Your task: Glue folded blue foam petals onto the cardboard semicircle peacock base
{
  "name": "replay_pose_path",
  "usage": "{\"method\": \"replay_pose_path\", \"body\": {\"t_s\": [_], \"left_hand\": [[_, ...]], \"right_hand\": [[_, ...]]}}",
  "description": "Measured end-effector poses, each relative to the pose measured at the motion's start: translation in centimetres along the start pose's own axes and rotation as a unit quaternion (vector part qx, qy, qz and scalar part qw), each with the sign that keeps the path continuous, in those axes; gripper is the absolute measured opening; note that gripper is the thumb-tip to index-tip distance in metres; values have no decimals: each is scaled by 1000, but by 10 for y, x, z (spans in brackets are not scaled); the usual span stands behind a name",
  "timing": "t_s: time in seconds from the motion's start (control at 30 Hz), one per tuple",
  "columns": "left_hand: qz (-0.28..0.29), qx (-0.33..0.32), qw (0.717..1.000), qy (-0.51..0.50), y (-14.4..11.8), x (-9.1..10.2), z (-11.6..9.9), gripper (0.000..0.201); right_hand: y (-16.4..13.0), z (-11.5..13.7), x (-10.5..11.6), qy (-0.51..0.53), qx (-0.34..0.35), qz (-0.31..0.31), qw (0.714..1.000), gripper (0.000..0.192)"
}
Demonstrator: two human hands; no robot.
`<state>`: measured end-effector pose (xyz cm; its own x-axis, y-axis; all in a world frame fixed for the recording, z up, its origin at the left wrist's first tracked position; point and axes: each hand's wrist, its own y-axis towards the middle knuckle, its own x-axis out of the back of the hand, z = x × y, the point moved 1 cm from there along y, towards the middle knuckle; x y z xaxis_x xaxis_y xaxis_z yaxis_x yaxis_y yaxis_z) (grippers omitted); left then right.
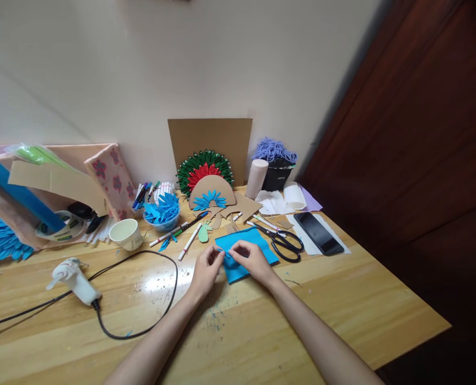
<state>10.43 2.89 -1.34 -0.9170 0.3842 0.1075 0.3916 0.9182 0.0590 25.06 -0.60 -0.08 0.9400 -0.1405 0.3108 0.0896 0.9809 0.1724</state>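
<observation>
Both hands were busy at one small blue piece (226, 254): left hand (206, 270) pinched it between thumb and fingertips, right hand (254, 261) pinched at its other side, other fingers curled in. Piece sat over the near-left part of a blue sheet (262, 238) lying on the wooden table (342, 310); whether it touched the sheet, couldn't tell. Looked like thin folded paper or foam, so probably very light, soft, easy to crease or tear, not very slippery; best hold seemed a light fingertip pinch at the ends or along a fold, no squeezing in the middle. Sheet itself looked flat and flexible, likely easiest taken by a free corner. Edges: black-handled scissors (288, 247) lay just beside the sheet's right side, blades toward its far edge; phone (318, 233) beyond them, farther right. Cardboard scraps (241, 206) and markers (190, 241) crowded the far side. Glue gun (75, 280) lay well to the left, its black cord (177, 272) looping near the left forearm, a likely snag. Most open room was bare wood toward the person and to the near right, ending at the table's slanting right edge.
</observation>
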Motion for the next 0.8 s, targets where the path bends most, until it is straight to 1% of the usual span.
{"method": "replay_pose_path", "body": {"t_s": [0.23, 0.53, 0.7, 0.8], "left_hand": [[10, -6, 1000, 1, 0, -1, -2, 24], [4, 6, 1000, -1, 1, -1, -2, 25], [6, -8, 1000, -2, 1, -1, -1, 24], [4, -14, 1000, -6, 1, -1, 0, 23]], "right_hand": [[0, 0, 2, -4, 5, 3, 1000, 18], [0, 0, 2, -2, 7, 14, 1000, 20], [0, 0, 3, 1, 1, 8, 1000, 21], [0, 0, 3, 9, -1, 17, 1000, 20]]}}
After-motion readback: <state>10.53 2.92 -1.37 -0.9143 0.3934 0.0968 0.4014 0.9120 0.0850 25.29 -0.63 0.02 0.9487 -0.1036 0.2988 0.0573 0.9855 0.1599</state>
